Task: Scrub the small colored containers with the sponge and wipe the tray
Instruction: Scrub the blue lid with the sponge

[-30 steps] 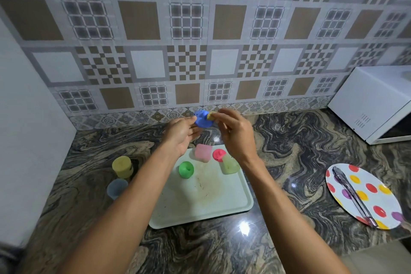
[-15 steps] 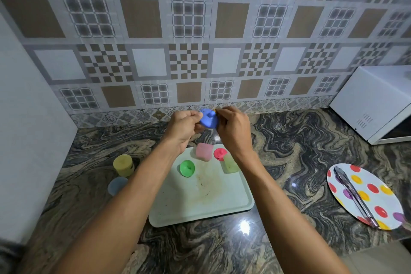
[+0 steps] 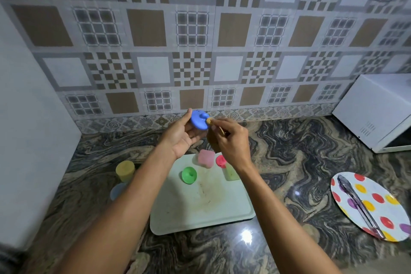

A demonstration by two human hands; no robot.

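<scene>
Above the tray's [image 3: 200, 218] far edge, the left hand [image 3: 181, 135] grips a blue container piece [image 3: 199, 119] by its rim. The right hand [image 3: 231, 140] pinches a small tan sponge bit [image 3: 209, 121] against it. Advice: brace the rim, rub in short circles. The piece looks smooth, rounded plastic; the tray is flat, pale, stained.

Home kitchen (tiled backsplash [image 3: 191, 29], microwave [image 3: 375, 111])
</scene>
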